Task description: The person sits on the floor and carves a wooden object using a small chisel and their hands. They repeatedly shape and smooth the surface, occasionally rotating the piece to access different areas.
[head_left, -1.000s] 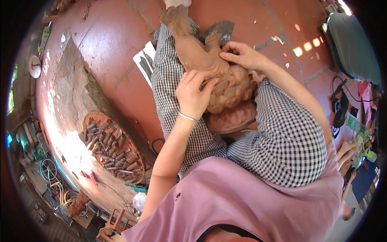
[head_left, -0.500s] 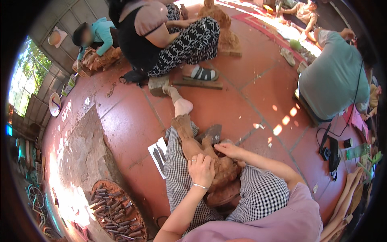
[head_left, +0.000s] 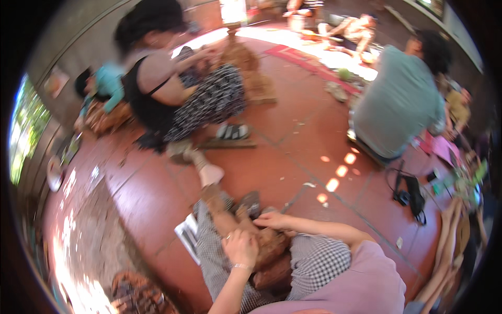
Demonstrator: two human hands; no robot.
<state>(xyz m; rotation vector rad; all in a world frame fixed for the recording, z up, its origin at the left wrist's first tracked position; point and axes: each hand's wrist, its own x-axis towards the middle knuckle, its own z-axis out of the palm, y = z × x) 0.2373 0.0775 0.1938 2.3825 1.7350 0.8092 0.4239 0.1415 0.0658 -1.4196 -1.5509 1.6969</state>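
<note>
A brown wood carving (head_left: 274, 244) lies across my lap between my checked trouser legs, its long paler end pointing away from me. My left hand (head_left: 241, 248) is curled over its near left side, with a ring and a bracelet showing. On its far side, my right hand (head_left: 272, 220) has its fingers drawn together against a raised part of the wood. Whatever lies under those fingertips is hidden. Just beyond the carving is a dark grey piece (head_left: 251, 202), too blurred to name. By my left leg a white sheet with dark shapes (head_left: 187, 238) lies on the floor.
A basket of carving tools (head_left: 137, 294) stands near left, beside a long weathered slab (head_left: 86, 230). Ahead, a person in black (head_left: 157, 94) sits by a larger carving (head_left: 248, 68). Another in grey-green (head_left: 395, 102) sits right, near a black bag (head_left: 414, 196) and cable.
The whole view has swung and shifted, bringing more of the far room into sight and blurring the picture. Both my hands keep about the same place on the carving.
</note>
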